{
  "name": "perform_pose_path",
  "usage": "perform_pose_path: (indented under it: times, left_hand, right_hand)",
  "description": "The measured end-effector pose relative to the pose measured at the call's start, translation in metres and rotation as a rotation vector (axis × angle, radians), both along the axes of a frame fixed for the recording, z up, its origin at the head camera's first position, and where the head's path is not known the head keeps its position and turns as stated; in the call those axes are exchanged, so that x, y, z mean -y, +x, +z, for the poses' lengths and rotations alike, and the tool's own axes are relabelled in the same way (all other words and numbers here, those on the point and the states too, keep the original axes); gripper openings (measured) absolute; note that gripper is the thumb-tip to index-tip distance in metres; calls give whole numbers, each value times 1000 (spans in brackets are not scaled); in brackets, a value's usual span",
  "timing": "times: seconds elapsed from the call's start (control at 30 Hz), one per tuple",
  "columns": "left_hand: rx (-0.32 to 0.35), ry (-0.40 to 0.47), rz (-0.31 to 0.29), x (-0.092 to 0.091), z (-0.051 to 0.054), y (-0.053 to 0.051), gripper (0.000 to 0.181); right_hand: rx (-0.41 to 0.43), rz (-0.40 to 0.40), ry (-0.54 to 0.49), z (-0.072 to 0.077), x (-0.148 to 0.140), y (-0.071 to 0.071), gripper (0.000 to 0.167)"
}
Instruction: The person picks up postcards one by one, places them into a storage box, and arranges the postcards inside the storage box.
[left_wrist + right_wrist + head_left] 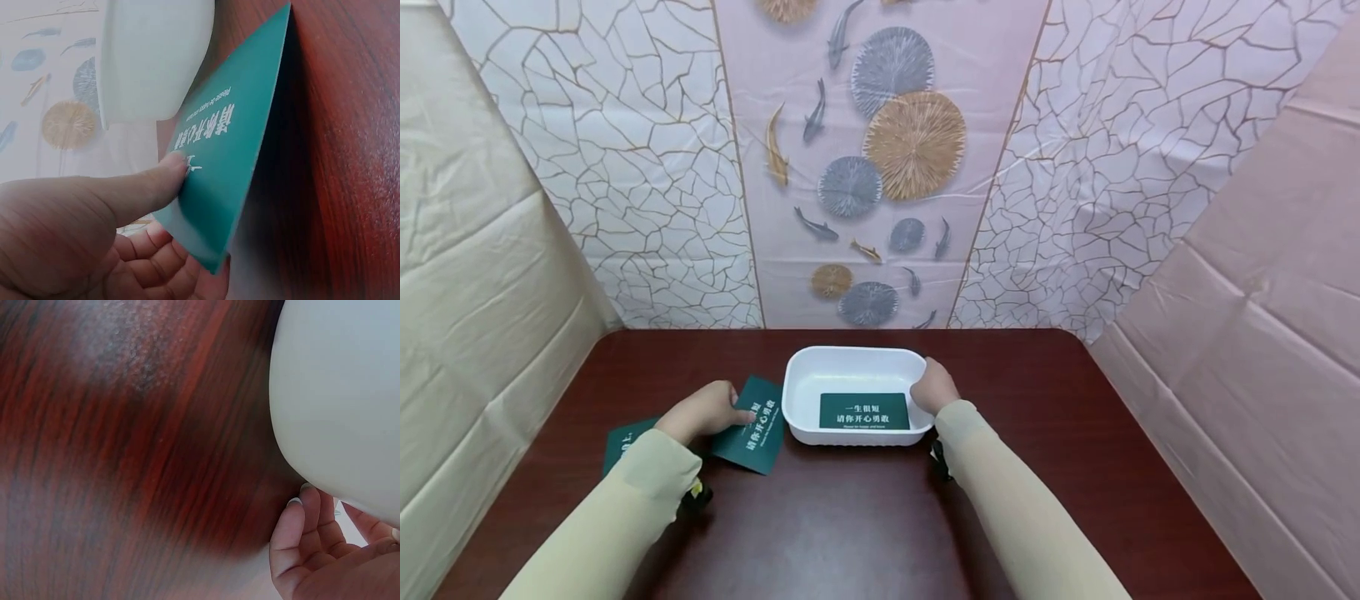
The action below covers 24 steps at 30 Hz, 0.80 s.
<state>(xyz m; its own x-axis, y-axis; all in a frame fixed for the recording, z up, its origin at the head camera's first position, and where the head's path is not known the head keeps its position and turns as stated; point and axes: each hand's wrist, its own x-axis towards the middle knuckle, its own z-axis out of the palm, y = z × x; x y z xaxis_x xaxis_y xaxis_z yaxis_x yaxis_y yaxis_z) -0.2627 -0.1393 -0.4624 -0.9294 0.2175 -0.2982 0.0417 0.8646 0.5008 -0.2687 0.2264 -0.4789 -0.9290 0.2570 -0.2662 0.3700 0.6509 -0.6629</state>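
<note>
Between thumb and fingers my left hand [706, 410] pinches a dark green card [762, 446] with white lettering, just left of a white plastic basin [853, 437]. In the left wrist view the thumb lies on the printed face, the fingers are behind it, and the card [250, 106] tilts up from the table. My right hand [936, 387] grips the basin's right end, its thumb at the rim and its fingers [290, 528] against the outer wall. Inside the basin lies another green card [863, 412], lettering up.
More green card [617, 442] lies on the table at the left, partly hidden by the left forearm. The dark red wooden table [820, 525] is bounded by a patterned cloth backdrop [662, 208] behind and draped cloth walls at both sides.
</note>
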Motion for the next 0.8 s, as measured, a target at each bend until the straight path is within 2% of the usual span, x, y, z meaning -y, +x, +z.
perform_pose_path:
  times: [0.1,0.4,0.6,0.8]
  left_hand:
    - [-26,56,-2,0,0,-1,33]
    - [-55,105,1,3,-4,-5,19]
    - [-79,90,-27,5,1,-6,12]
    - [-91,99,17,8,8,-6,16]
  right_hand:
    - [0,-6,-4,0,-1,0,68]
    - [0,7,4,-1,-1,-1,68]
    - [4,7,-4,-2,-1,-1,68]
    - [1,9,-8,-1,-1,0,69]
